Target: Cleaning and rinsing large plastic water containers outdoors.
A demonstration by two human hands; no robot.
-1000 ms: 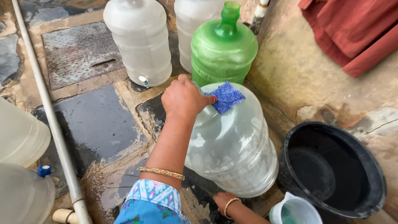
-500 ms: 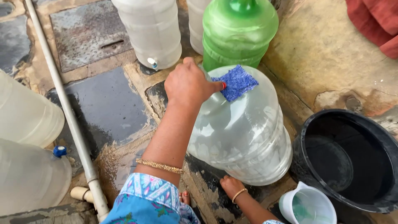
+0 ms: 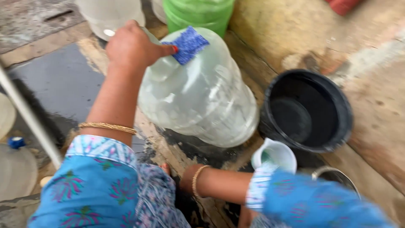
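Observation:
A large clear plastic water jug [image 3: 202,101] lies tilted on the wet stone floor. My left hand [image 3: 133,46] rests on its upper shoulder, fingers closed on a blue scrub pad [image 3: 189,43] pressed against the jug. My right hand [image 3: 186,180], a gold bangle at the wrist, reaches in low by the jug's base. Its fingers are hidden in the dark gap there, so its grip does not show.
A black bucket [image 3: 337,101] stands right of the jug, with a small white mug [image 3: 274,154] at its near side. A green jug [image 3: 198,14] and a clear one [image 3: 112,17] stand behind. At left are a white pipe [image 3: 25,116] and another blue-capped jug [image 3: 17,169].
The view has dropped closer to the jug and tilted. My left hand with the blue pad has stayed on the jug's shoulder, shifting slightly. My right forearm now shows more.

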